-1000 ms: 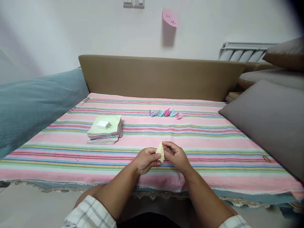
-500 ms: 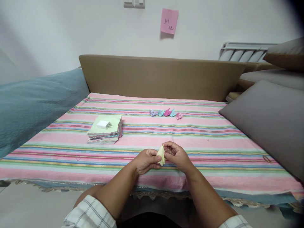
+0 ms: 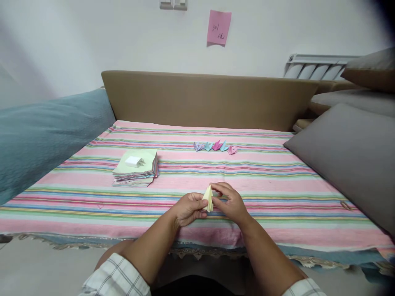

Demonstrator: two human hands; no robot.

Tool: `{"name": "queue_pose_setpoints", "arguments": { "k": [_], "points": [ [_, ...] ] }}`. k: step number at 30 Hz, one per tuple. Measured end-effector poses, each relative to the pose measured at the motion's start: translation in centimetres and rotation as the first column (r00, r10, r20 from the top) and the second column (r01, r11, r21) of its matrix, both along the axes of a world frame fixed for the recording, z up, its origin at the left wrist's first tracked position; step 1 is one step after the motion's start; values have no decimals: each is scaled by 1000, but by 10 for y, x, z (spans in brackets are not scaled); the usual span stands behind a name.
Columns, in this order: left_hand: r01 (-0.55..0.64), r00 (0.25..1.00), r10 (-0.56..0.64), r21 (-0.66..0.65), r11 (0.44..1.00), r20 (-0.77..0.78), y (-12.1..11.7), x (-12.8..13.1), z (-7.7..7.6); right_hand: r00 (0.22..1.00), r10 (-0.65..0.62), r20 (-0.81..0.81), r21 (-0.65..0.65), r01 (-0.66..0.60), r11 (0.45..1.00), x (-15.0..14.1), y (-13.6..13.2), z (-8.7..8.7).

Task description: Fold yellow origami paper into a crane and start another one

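Observation:
A small pale yellow folded paper (image 3: 208, 199), narrow and pointed at the top, is held upright just above the striped cloth. My left hand (image 3: 190, 209) pinches its lower left side, thumb in front and fingers behind. From the other side, my right hand (image 3: 231, 202) has its index finger at the upper tip and its thumb at the right edge. Beyond my hands, several folded paper figures (image 3: 217, 145) in purple, blue and pink stand in a row.
To the left lies a stack of square paper sheets (image 3: 149, 166) with a white charger plug (image 3: 133, 161) on top. Grey cushions (image 3: 345, 152) pile up at the right. A blue-covered bolster (image 3: 61, 127) runs along the left, and a brown backrest (image 3: 200, 100) closes the back.
My right hand's index finger has shifted slightly over the paper's tip, and the paper has turned a little. The view has moved slightly; the other things stay put.

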State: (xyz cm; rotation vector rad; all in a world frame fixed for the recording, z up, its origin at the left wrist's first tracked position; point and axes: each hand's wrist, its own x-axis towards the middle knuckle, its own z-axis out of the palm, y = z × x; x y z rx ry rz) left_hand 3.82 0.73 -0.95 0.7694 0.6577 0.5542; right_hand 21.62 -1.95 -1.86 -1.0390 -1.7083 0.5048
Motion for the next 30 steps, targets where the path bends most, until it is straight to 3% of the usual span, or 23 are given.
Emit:
{"name": "queue_pose_setpoints", "arguments": {
  "k": [10,16,19,30],
  "points": [
    [29,1000,-29,5,1000,5,0,-1,-1,999,-39,-1,51,39,998,-2,-1,5],
    [120,990,-114,72,990,-85,-1,-3,0,990,138,-31,-85,-140,987,4,-2,14],
    [136,983,-122,94,986,-134,0,-4,1,988,152,-7,-100,-151,983,6,-2,15],
    [-113,989,125,142,983,-79,-4,7,-5,995,63,79,12,-64,998,2,0,4]
  ]
}}
